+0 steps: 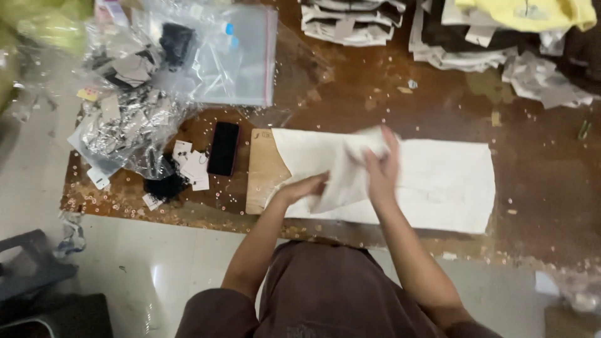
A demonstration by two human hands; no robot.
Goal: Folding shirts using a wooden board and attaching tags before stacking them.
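— Bags first: where do the packages lie?

— Clear plastic bag (235, 56) with a red seal strip, flat at the upper left of the brown worktable (538, 206); crumpled clear wrappers (125, 125) full of small card tags beside it. Loose white tags (191, 166) lie just left of a black phone (223, 148).

— And the hands?

— Both are on the white garment (438, 181), spread on a wooden folding board (261, 175) at the table's front edge. Left hand (307, 186) presses flat, fingers together, on the folded flap. Right hand (382, 169) pinches the flap's raised edge, fingers closed on the cloth.

— Surroundings?

— Table is scuffed and strewn with pale specks; pale tiled floor (156, 263) below. Folded clothes (476, 31) are stacked along the far edge, a yellow piece on top.
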